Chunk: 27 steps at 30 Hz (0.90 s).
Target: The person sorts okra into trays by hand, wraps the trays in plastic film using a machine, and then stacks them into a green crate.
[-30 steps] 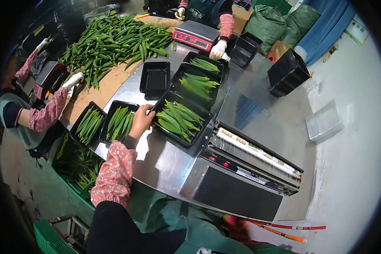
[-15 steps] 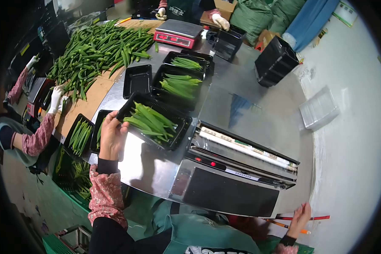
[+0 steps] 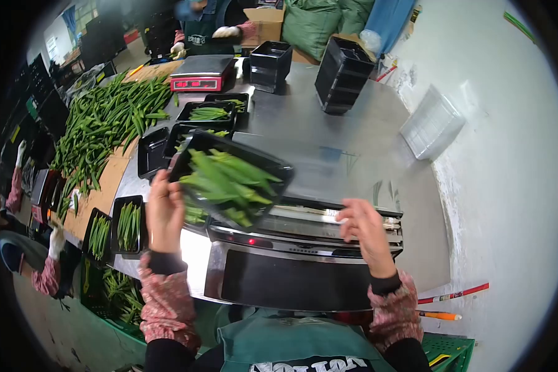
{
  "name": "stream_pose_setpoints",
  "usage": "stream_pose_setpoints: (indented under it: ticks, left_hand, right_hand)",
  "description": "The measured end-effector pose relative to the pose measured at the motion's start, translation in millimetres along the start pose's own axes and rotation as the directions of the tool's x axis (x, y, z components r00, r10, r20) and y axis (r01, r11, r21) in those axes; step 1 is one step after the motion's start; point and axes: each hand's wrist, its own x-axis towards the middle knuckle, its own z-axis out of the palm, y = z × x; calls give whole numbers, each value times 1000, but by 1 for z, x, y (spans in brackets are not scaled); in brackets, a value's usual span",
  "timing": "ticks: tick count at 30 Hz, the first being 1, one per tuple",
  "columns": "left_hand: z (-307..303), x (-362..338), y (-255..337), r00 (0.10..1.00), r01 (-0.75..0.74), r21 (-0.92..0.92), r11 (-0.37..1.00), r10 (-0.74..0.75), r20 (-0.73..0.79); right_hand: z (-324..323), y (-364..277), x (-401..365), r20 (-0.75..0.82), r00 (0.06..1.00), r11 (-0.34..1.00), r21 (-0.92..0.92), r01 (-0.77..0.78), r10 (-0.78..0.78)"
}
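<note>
My left hand (image 3: 167,214) grips the left edge of a black plastic tray (image 3: 257,158), which is raised and tilted above the metal table (image 3: 291,115). Green okra pods (image 3: 226,183) lie in the tray, slightly blurred. My right hand (image 3: 367,232) is over the right part of a film wrapping machine (image 3: 304,239), fingers apart and loosely bent, with nothing visible in them. A pale film roll (image 3: 304,214) runs along the machine, behind its dark flat plate (image 3: 291,279). The held tray partly hides other okra trays behind it.
A large okra heap (image 3: 102,121) covers the left side, by a red scale (image 3: 198,73). Two okra trays (image 3: 129,226) stand near the left edge. Stacked black trays (image 3: 342,74) stand at the back. Co-workers' gloved hands (image 3: 226,31) appear behind and left.
My left hand has brought the okra tray nearer the wrapping machine. My right hand has come up from the lower right to over the machine. The view has shifted to the right.
</note>
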Motion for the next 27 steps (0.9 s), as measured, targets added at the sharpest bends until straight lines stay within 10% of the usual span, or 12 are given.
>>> stream_pose_setpoints:
  ticks: [7, 10, 12, 17, 20, 23, 27]
  left_hand:
    - [76, 8, -164, 991, 105, 240, 965, -122, 56]
    - [74, 16, -162, 894, 188, 733, 653, -423, 147]
    - [74, 21, -153, 865, -264, 928, 265, -362, 349]
    - [33, 54, -164, 585, -810, 550, -202, -236, 776]
    - [30, 62, -167, 534, -846, 508, -165, -268, 802]
    - [69, 41, -139, 753, -361, 923, 132, -543, 372]
    - [68, 19, -114, 764, -426, 886, 182, -453, 460]
  right_hand:
    - [-18, 1, 102, -65, 991, 978, -179, 102, -115]
    - [-46, 15, 129, -25, 998, 959, -281, 46, -55]
    - [-52, 25, 134, -49, 996, 914, -403, 48, -73]
    - [-51, 42, 138, -51, 969, 772, -616, 160, -242]
    - [-61, 56, 151, -73, 955, 713, -681, 164, -288]
    - [-65, 53, 146, -88, 966, 722, -682, 120, -244]
    - [-56, 19, 114, -93, 977, 744, -662, 85, -194]
